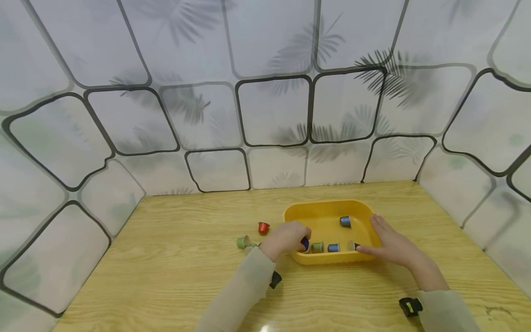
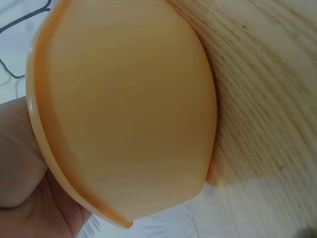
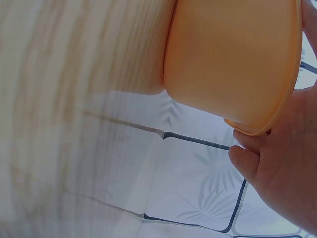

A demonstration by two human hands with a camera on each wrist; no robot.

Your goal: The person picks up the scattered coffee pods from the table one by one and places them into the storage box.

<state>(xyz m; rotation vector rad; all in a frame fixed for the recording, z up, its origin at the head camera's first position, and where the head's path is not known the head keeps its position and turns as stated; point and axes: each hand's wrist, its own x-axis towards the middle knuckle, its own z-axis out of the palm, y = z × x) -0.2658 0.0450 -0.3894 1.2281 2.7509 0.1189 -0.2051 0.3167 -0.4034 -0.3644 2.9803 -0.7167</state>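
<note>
Yellow, round-cornered plastic tray (image 1: 329, 259) is holding a row of small capsules

Just inside the tray's near wall, at its left end, the left hand (image 1: 288, 237) is pinching a dark-blue, cup-shaped capsule (image 1: 305, 245), fingers curled round it. Beside it, toward the tray's right end, a pale-green, cup-shaped capsule (image 1: 317, 247), a bright-blue, cup-shaped capsule (image 1: 333, 247) and a white-and-dark capsule (image 1: 352, 245) are lying in line. The right hand (image 1: 392, 245) is resting spread wide against the tray's right end, its thumb lying over the rim near the white-and-dark capsule; whether they are touching is unclear. Good handling is probably calling for a light pinch, clear of the pale-green neighbour, while the right hand is steadying the tray without pushing it. Toward the tray's far wall, a medium-blue capsule (image 1: 345, 221) is lying apart; left of the tray, a shiny red capsule (image 1: 263, 228) is sitting near some pale-green ones (image 1: 243, 241), partly behind the left arm.

Only the head view is showing the tray's contents. The left wrist view is showing its smooth outer wall (image 2: 129, 114) instead, and the right wrist view is revealing fingertips (image 3: 245, 161) tucked by the rim, with the patterned sheet (image 3: 198, 183) beyond the tray.
</note>
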